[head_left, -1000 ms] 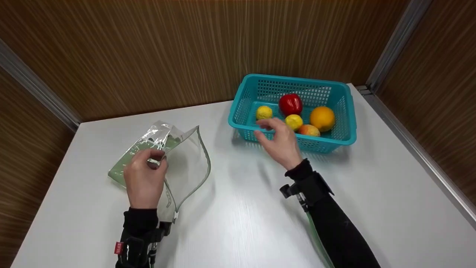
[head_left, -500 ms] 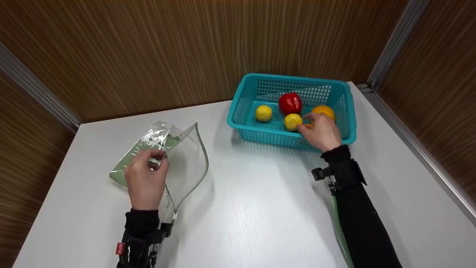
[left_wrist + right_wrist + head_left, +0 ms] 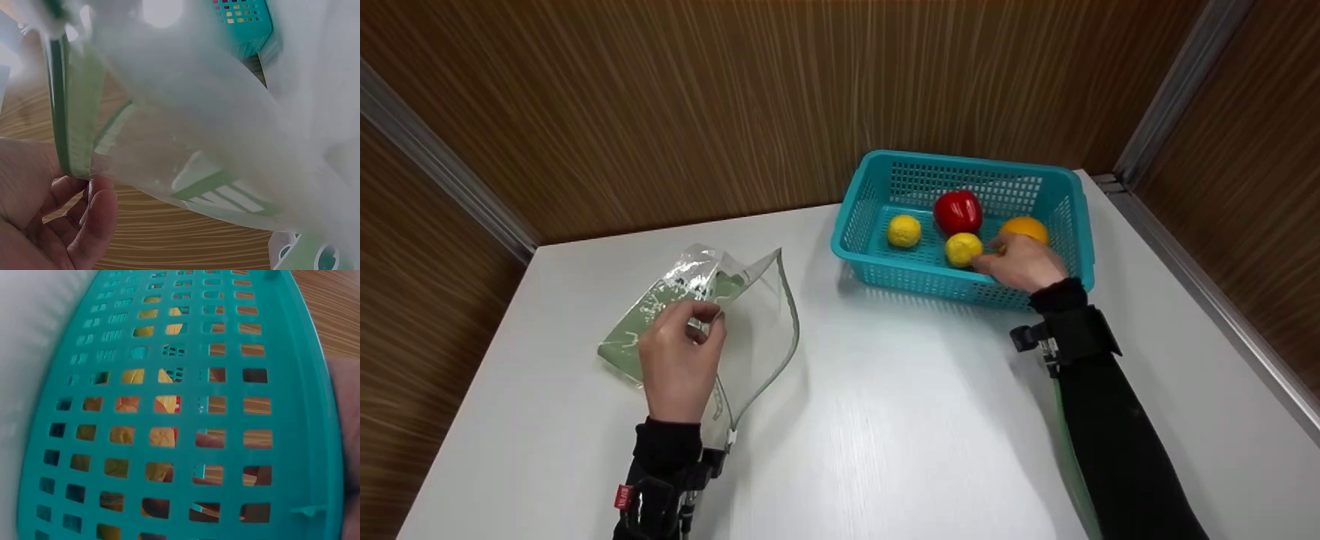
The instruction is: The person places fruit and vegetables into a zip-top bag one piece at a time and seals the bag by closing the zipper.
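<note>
My left hand point(image 3: 682, 360) pinches the edge of a clear plastic zip bag point(image 3: 757, 337) with green trim, which lies half upright with its mouth spread toward the right. In the left wrist view, thumb and fingers meet at the bag's green edge point(image 3: 79, 124). My right hand point(image 3: 1024, 262) reaches over the front rim of a teal basket point(image 3: 915, 279), its fingers curled down around a peach. The hand hides that peach in the head view; through the basket's slots, the right wrist view shows parts of the peach point(image 3: 163, 437). Beside the thumb sits a yellow lemon point(image 3: 964, 249).
Also in the basket are another lemon point(image 3: 904, 231), a glossy red fruit point(image 3: 958, 212) and an orange point(image 3: 1026, 228) partly behind my right hand. The white table point(image 3: 840, 420) ends at a wood-grain panel point(image 3: 697, 112) behind the basket.
My right hand has moved right from the basket's left front onto the peach, and its fingers have closed in. The left hand keeps its pinch on the bag; the view has shifted slightly.
</note>
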{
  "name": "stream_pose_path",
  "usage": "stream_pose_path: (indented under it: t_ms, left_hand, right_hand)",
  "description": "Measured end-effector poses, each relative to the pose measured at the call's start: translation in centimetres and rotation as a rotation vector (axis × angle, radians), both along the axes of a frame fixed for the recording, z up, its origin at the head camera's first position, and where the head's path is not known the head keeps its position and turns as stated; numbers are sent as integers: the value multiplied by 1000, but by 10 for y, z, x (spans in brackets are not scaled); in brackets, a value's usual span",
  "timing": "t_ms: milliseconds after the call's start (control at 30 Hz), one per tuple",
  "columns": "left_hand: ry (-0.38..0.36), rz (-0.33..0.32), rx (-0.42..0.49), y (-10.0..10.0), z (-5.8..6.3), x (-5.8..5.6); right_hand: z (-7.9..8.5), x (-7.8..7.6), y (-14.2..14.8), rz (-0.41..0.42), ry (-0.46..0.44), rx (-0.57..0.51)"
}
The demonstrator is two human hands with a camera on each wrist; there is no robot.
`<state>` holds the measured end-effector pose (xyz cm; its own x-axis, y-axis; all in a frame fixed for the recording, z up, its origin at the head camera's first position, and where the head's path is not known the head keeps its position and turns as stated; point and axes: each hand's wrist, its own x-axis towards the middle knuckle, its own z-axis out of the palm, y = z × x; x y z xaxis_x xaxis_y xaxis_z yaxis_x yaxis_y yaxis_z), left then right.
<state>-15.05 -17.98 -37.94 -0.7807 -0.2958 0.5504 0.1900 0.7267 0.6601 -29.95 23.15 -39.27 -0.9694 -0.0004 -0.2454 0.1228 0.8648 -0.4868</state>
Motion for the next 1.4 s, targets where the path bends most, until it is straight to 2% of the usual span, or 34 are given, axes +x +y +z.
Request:
stream_pose_path:
  t_ms: [367,733,833,1033,1133,1400]
  left_hand:
    - [-16,-12,6,1,-1,0]
    - [-32,-11,-10,4,1,-1]
    - [-32,-9,-11,3,0,0]
    - [-18,-11,-22,3,-2,0]
    - [-19,-12,-24,4,-3,0]
    - [-18,-13,-13,5,0,1]
  right_hand:
    - [5,-19,5,154,-190,87]
    - [3,-26,7,237,-231,155]
    - [2,-26,6,229,-230,143]
    - [4,-22,5,114,-176,14]
    - [8,-17,2,53,-109,-69]
    - [29,13,-23,-14,211,-292]
